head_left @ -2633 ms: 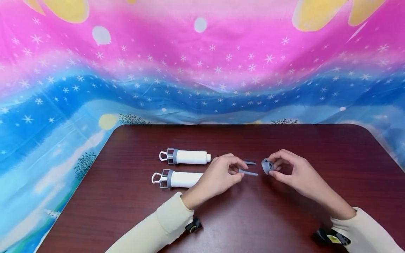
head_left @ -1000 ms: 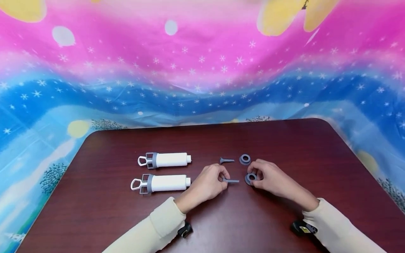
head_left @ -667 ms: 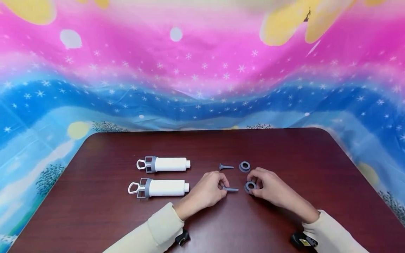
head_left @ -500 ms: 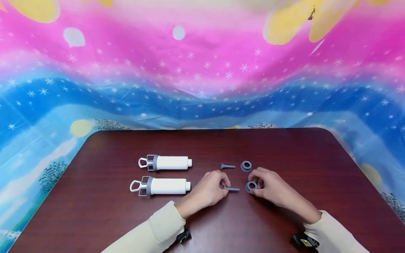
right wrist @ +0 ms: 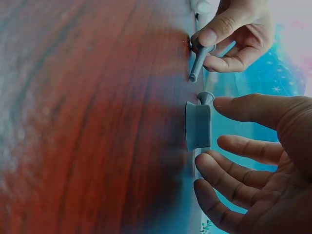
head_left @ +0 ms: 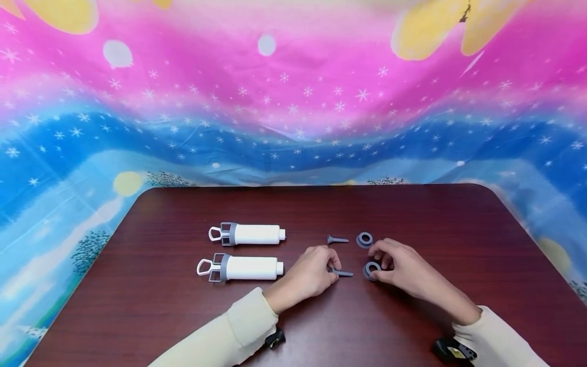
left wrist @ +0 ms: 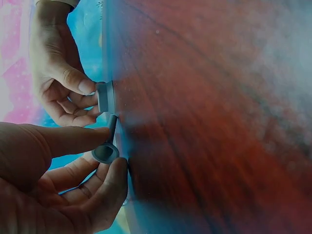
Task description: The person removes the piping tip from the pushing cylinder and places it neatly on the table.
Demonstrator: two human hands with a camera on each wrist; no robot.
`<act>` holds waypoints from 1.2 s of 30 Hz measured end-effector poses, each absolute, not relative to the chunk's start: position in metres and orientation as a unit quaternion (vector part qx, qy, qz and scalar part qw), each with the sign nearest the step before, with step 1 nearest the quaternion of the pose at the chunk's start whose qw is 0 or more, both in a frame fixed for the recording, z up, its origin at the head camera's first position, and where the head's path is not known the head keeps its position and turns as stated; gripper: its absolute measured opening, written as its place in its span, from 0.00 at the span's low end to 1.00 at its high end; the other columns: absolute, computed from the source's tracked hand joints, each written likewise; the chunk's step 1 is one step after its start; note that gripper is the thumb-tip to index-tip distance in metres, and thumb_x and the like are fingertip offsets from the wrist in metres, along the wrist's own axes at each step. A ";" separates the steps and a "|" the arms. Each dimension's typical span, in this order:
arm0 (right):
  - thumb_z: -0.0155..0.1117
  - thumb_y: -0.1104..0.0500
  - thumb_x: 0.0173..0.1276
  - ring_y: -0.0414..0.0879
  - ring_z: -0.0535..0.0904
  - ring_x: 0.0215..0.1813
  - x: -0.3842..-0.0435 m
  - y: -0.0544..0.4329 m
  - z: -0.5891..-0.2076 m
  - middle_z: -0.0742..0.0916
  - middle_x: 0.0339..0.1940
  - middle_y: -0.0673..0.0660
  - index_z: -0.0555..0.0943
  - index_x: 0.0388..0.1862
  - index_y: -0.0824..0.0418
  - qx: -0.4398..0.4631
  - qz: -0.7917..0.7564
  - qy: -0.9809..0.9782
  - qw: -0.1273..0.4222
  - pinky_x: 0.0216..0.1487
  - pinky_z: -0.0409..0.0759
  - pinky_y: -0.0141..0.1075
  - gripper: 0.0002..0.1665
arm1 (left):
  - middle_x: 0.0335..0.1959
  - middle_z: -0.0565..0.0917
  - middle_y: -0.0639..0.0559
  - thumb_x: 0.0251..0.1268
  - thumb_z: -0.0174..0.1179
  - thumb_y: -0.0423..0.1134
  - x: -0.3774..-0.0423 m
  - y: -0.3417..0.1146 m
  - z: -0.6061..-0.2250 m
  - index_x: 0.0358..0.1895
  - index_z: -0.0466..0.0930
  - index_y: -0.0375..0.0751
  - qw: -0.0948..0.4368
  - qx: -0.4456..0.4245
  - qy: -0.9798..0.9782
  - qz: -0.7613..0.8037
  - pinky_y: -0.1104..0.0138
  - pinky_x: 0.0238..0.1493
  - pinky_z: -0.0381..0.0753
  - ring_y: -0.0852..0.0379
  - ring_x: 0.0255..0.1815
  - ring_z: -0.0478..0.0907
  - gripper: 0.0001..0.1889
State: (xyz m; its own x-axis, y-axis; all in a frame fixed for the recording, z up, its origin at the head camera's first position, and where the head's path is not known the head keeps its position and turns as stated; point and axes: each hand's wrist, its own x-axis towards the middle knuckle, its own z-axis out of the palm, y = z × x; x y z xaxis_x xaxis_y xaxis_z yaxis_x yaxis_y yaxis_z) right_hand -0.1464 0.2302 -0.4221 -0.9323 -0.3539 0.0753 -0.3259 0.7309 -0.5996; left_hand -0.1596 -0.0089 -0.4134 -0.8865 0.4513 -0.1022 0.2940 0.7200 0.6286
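My left hand (head_left: 314, 270) pinches a grey flared nozzle (head_left: 345, 273) just at the tabletop, its narrow tube pointing right. In the left wrist view the thumb and fingers close around the flared end of this nozzle (left wrist: 105, 152). A grey flanged ring (head_left: 372, 270) rests on the table to the right of the nozzle. Beside it is my right hand (head_left: 405, 267); the right wrist view shows its fingers spread, apart from the ring (right wrist: 198, 126). Behind these lie a second grey nozzle (head_left: 338, 239) and a second flanged ring (head_left: 365, 239).
Two white syringe-like tubes with grey collars and loop handles lie on the left, a rear tube (head_left: 258, 234) and a front tube (head_left: 252, 268). The dark red wooden table (head_left: 348, 326) ends at a patterned cloth backdrop (head_left: 293, 102).
The right hand has lowered the ring onto the table and loosened its fingers from it. My left hand has come down with the nozzle. The head view has shifted slightly.
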 end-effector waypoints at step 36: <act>0.81 0.62 0.60 0.38 0.78 0.37 -0.144 0.230 -0.421 0.85 0.41 0.49 0.84 0.46 0.58 -0.171 -0.324 0.930 0.026 0.37 0.79 0.33 0.17 | 0.38 0.82 0.56 0.61 0.77 0.39 -0.161 -0.013 -0.414 0.42 0.86 0.46 0.130 0.222 0.924 0.283 0.69 0.43 0.78 0.62 0.38 0.77 0.10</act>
